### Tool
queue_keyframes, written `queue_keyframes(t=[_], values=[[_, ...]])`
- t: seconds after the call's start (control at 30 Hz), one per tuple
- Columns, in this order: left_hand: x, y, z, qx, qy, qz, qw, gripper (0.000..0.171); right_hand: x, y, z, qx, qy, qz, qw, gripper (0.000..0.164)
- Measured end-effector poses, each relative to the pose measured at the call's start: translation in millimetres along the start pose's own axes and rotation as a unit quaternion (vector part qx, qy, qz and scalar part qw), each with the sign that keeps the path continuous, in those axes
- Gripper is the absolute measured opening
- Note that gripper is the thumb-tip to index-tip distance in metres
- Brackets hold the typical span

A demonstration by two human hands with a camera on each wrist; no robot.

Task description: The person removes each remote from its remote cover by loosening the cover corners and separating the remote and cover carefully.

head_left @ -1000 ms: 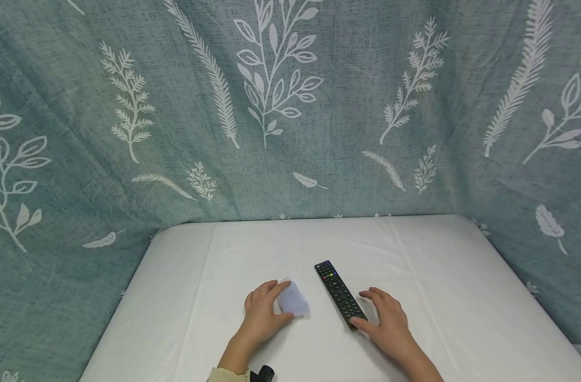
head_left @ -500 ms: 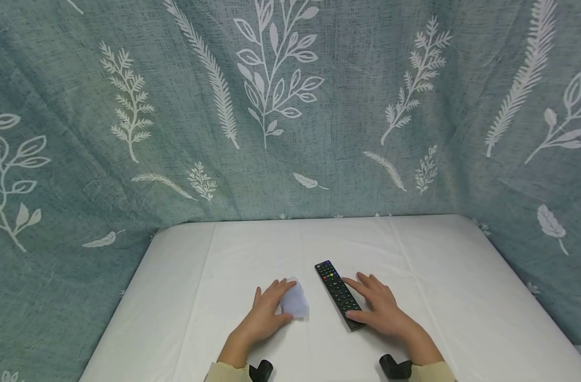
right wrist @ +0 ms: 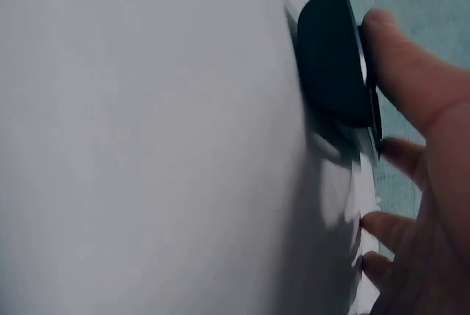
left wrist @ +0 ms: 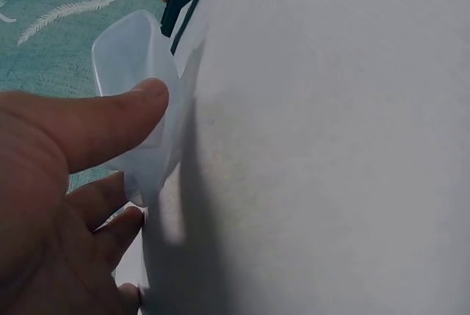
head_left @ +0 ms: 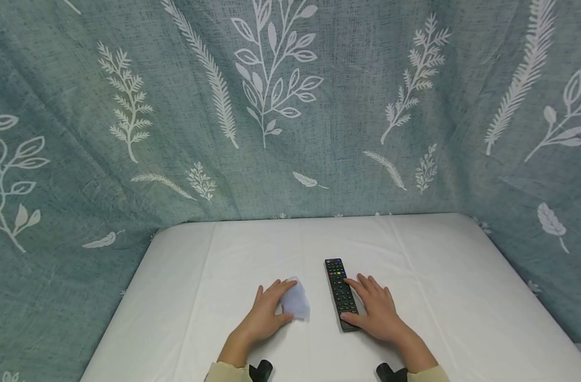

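Observation:
A translucent, pale bluish plastic container (head_left: 297,303) is on the white table left of centre. My left hand (head_left: 263,316) holds it between thumb and index finger; the left wrist view shows the thumb across its near side and other fingertips behind it. To the right lies a black remote control (head_left: 340,292) with many buttons, its far end pointing away. My right hand (head_left: 380,314) grips it from the right, thumb over the near part and index finger farther up. In the right wrist view only the end of the remote (right wrist: 332,58) and part of one side show.
The white tabletop (head_left: 233,249) stretches around both things. A green curtain (head_left: 348,175) with white leaf prints hangs behind the table and along both sides. Black wrist mounts (head_left: 261,370) show by the beige sleeves (head_left: 227,372).
The remote control has turned from a slant to nearly straight away from me, its far end moving right and near end slightly left. My right index finger moved farther up it. The container hardly moved.

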State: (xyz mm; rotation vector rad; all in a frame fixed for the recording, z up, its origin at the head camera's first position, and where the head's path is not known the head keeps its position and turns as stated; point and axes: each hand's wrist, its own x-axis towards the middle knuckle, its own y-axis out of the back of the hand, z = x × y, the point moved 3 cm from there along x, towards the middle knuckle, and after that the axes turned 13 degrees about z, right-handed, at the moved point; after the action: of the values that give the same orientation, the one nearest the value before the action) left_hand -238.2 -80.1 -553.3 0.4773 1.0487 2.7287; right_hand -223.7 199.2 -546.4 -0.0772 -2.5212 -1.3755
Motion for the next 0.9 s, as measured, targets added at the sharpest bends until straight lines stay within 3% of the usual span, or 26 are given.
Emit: queue_keyframes(t=[0.53,0.9], values=[[-1.1,-4.1,8.1,-0.01,-0.005,-0.019,0.9998,0.071,-15,-5,-6,-0.022,-0.033,0.002,0.999,0.09],[-0.1,-9.7,11.3,-0.013,0.001,-0.036,0.9993,0.072,-20,-7,-4,-0.003,-0.04,-0.001,0.999,0.09]])
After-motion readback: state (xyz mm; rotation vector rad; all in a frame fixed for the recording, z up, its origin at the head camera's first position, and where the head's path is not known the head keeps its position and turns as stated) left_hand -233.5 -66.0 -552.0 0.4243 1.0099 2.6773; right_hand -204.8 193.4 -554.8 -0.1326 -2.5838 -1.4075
